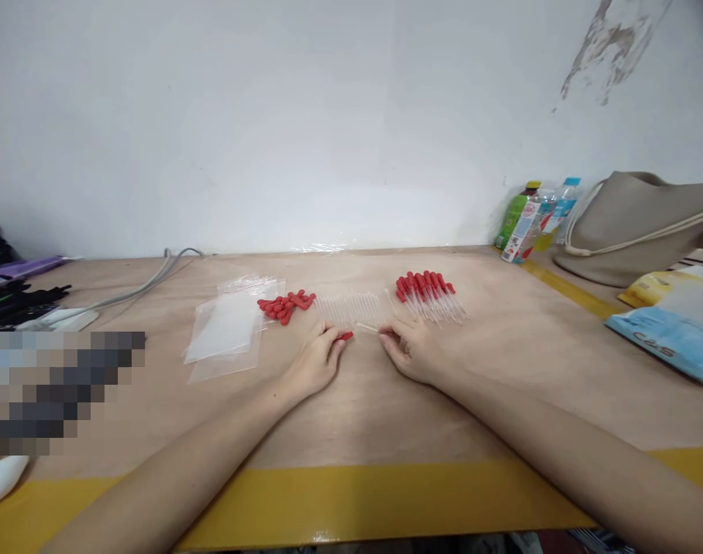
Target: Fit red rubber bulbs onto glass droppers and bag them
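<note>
My left hand (319, 358) pinches a red rubber bulb (346, 336) between thumb and fingers, its end pointing right. Facing it, my right hand (410, 348) is closed on a thin clear tube (367, 328), whose tip points left towards the bulb; the two are apart. Beyond my hands lies a row of loose clear tubes (351, 308). A heap of red rubber bulbs (286, 306) is just past my left hand. Behind my right hand, several droppers (425, 288) lie side by side, red bulbs fitted on clear tubes.
Clear zip bags (227, 323) lie left of the bulbs. A grey cable (148, 283) runs along the left. Drink bottles (524, 219), a taupe bag (640, 223) and a blue packet (668, 342) stand or lie at the right. Yellow tape (339, 500) covers the table's front edge.
</note>
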A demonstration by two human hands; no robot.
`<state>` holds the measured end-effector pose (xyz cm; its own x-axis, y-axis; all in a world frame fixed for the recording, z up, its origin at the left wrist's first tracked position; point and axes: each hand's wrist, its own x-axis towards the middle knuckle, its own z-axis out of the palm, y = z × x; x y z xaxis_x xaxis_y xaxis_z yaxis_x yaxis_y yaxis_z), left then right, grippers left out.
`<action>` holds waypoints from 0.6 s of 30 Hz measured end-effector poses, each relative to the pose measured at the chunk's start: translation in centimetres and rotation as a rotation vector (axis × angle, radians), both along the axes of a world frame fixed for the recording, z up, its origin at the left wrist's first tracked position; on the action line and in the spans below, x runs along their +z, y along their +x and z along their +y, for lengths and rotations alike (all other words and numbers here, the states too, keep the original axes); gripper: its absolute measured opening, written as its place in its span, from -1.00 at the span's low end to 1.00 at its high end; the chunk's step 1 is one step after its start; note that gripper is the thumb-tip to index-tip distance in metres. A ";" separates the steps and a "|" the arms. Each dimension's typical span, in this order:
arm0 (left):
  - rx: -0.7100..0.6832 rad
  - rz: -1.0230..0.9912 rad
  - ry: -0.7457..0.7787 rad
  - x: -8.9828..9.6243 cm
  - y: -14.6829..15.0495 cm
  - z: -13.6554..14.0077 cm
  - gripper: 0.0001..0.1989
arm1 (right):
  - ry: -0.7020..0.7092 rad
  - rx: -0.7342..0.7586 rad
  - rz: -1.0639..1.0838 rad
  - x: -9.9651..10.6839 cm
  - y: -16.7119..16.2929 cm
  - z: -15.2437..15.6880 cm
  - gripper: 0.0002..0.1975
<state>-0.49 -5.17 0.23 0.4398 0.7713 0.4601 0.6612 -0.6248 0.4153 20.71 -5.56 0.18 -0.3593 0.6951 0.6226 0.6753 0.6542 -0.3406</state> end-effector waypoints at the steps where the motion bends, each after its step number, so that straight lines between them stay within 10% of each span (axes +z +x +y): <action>1: -0.009 -0.021 -0.021 0.0 0.1 -0.1 -0.83 | -0.003 0.017 -0.008 -0.1 -0.1 0.0 -0.88; 18: -0.004 -0.250 -0.159 0.6 0.1 -0.1 -0.86 | -0.044 0.190 0.031 -0.5 -0.3 0.4 -0.89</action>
